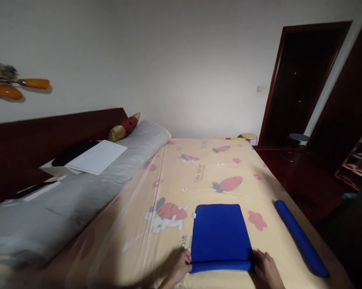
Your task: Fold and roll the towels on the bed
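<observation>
A flat, rectangular blue cloth (219, 233) lies on the bed in front of me, with a small white tag at its left edge. Its near edge is turned over into a narrow band. My left hand (181, 263) pinches the left end of that band. At the other end, my right hand (265, 267) has its fingers curled round the band's right corner. Farther right, near the bed's side, rests a long blue roll (301, 237), apart from both hands.
A patterned yellow sheet (205, 168) covers the bed. Along the headboard (48, 124) run a grey covered bolster (132, 148), a white board (98, 156) and a red-gold cushion (125, 127). Stools (249, 136) and a shoe rack (356, 164) stand beyond, near a dark door (304, 84).
</observation>
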### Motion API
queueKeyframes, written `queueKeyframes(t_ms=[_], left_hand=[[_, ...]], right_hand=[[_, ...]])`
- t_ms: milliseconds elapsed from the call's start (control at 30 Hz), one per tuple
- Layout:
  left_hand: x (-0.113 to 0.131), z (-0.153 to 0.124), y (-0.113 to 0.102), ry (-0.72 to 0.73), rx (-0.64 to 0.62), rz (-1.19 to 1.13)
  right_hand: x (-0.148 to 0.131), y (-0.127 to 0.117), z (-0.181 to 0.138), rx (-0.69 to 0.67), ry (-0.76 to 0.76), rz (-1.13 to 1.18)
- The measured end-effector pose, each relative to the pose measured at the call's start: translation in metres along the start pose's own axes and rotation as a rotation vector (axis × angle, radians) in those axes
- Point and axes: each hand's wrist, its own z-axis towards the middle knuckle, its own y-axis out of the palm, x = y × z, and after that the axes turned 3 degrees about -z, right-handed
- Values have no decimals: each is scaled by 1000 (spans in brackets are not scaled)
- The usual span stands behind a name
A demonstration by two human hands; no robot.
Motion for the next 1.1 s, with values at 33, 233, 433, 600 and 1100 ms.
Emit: queueKeyframes(t_ms=[33,233,433,600,1100], left_hand=[[4,-3,5,-3,46,23],[35,-12,59,312,117,299],[41,-5,101,562,395,337],[20,-9,84,701,555,451],[60,4,106,716,396,444]], right_hand=[[-4,4,-2,63,-34,-52],[-58,31,-9,122,-336,-106],[-83,36,-7,124,-289,-16],[-57,11,-6,28,-230,16],[-91,67,-1,138,-407,-148]])
